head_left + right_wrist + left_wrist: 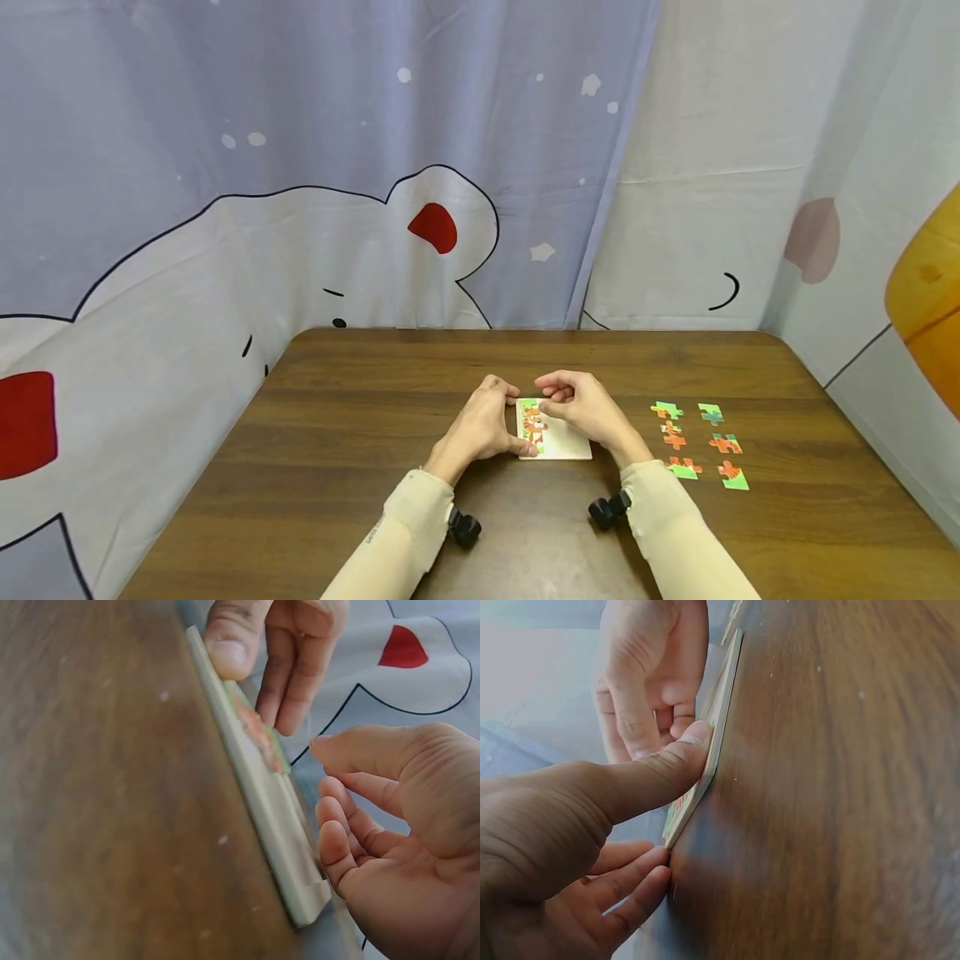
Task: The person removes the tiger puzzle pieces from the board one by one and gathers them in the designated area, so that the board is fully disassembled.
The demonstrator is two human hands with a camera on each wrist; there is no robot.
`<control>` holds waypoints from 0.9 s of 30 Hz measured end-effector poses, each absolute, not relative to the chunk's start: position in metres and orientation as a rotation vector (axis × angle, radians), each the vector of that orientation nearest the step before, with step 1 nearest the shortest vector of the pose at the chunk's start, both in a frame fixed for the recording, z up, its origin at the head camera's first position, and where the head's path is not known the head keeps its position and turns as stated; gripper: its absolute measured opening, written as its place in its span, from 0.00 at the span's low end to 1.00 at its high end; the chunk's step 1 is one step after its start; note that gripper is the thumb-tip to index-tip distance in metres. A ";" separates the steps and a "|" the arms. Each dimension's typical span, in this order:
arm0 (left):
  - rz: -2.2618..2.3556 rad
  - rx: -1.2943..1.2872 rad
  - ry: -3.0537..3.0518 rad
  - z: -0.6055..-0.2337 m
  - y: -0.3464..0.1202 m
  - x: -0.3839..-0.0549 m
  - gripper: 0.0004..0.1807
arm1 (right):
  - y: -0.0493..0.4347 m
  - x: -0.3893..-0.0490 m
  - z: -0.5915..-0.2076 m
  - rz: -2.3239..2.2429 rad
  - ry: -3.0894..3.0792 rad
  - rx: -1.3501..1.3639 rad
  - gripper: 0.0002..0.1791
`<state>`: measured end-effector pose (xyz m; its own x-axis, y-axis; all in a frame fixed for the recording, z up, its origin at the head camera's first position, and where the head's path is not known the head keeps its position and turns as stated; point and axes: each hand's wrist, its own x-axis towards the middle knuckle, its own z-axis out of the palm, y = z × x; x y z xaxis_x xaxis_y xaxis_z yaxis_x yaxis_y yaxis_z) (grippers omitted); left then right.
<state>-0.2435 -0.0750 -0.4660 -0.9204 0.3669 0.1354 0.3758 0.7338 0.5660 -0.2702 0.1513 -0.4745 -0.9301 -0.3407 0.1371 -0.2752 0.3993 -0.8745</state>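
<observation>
A small pale puzzle board (566,447) lies on the table between the two hands. Joined orange and green jigsaw pieces (533,423) fill its left side; the rest of its surface shows bare. My left hand (480,421) grips the board at its left, the thumb (686,750) on the near edge and the fingers (634,889) at the far edge. Over the board's upper right is my right hand (588,408), its fingers loosely bent. In the right wrist view its thumb (360,750) and fingertips stand apart, with nothing seen between them, close beside the joined pieces (261,735).
To the right of the board, several loose jigsaw pieces (726,443) lie in two columns on the brown wooden table (360,417). A printed curtain (525,167) hangs behind the table's far edge and along its sides.
</observation>
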 end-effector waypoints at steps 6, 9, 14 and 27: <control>-0.934 -0.637 -2.928 -0.465 -0.075 -0.244 0.53 | 0.152 -0.272 -0.479 -1.496 2.631 -0.584 0.21; -0.932 -0.647 -2.931 -0.465 -0.076 -0.245 0.52 | 0.153 -0.272 -0.481 -1.440 2.675 -0.581 0.21; -0.948 -0.658 -2.933 -0.466 -0.077 -0.245 0.51 | 0.152 -0.272 -0.482 -1.354 2.734 -0.592 0.20; -0.953 -0.652 -2.946 -0.467 -0.078 -0.245 0.51 | 0.146 -0.272 -0.485 -1.287 2.831 -0.573 0.13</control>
